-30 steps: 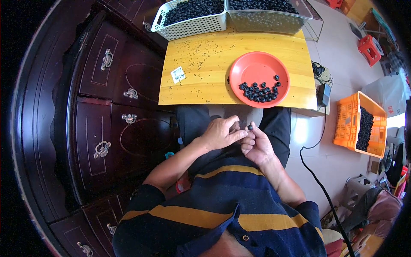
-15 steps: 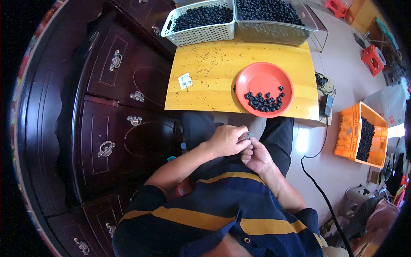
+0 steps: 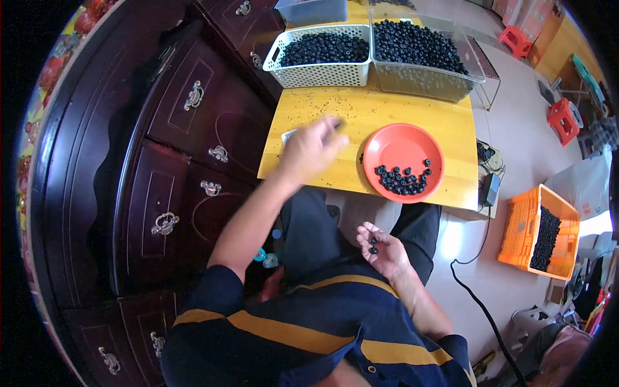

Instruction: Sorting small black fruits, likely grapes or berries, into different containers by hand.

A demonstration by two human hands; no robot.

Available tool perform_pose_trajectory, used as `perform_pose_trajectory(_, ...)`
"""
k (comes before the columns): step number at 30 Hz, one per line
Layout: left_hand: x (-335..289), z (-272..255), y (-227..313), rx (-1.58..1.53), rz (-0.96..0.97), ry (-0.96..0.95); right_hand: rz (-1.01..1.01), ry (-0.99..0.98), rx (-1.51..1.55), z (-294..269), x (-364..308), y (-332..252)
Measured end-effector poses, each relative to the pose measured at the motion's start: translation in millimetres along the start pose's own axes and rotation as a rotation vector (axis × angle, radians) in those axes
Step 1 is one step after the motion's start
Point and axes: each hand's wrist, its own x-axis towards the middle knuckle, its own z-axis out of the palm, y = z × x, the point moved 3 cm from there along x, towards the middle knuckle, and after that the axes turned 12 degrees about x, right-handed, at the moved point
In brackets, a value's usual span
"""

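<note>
Reaching out over the yellow desk [image 3: 361, 116], the left hand [image 3: 313, 149] hovers left of the red plate [image 3: 403, 161]; it is blurred, so whether its fingers pinch anything I cannot tell. Nearer the body than that plate, the right hand [image 3: 383, 248] lies palm up, fingers loosely curled around a few dark berries [image 3: 373, 245]. Sorting seems underway; the next move likely calls for a careful pinch. The round berries show no long axis.
</note>
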Motion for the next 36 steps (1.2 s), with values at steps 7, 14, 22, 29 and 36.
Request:
perform_pose_trajectory(7,-124.5,96.9,38.7,-0.030,0.183,-0.532,0.042,-0.141,0.046,-32.3,15.7,1.6)
perform_pose_trajectory(14,-159.1,117.7,46.7,0.061,0.238,-0.525,0.018,-0.014,-0.076,-6.4,5.5,11.3)
perform_pose_trajectory(22,-160.3,124.2,43.1,0.010,0.248,-0.495,0.016,-0.024,-0.035,-7.0,3.5,12.3)
perform_pose_trajectory(29,-140.2,99.5,33.8,-0.072,0.140,-0.434,-0.021,-0.065,-0.115,-5.7,-0.4,11.7)
perform_pose_trajectory(36,-141.2,97.5,31.9,-0.231,0.085,-0.410,0.078,-0.060,-0.002,2.2,-8.8,12.4)
